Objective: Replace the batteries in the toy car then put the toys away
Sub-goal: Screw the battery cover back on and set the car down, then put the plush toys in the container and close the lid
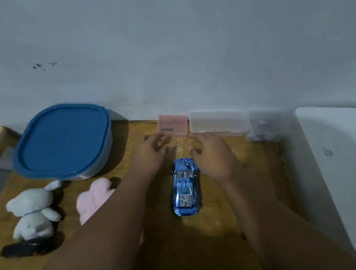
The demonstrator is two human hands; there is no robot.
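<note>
Hovering near wall (pixel 185 55), left hand (pixel 150 155), right hand (pixel 213 156)

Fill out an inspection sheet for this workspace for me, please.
Surface: wooden table.
Job's things: blue toy car upright at centre; pink case and clear case at the back edge; blue-lidded container, lid on; white plush and pink plush at left.
Clutter: dark toy and clear tub, both blurred.
Grippers: left hand and right hand between car and cases, fingers loosely curled, nothing seen held.
Cables: nothing seen.
Surroundings: pale wall, dark marks; white object at right.
</note>
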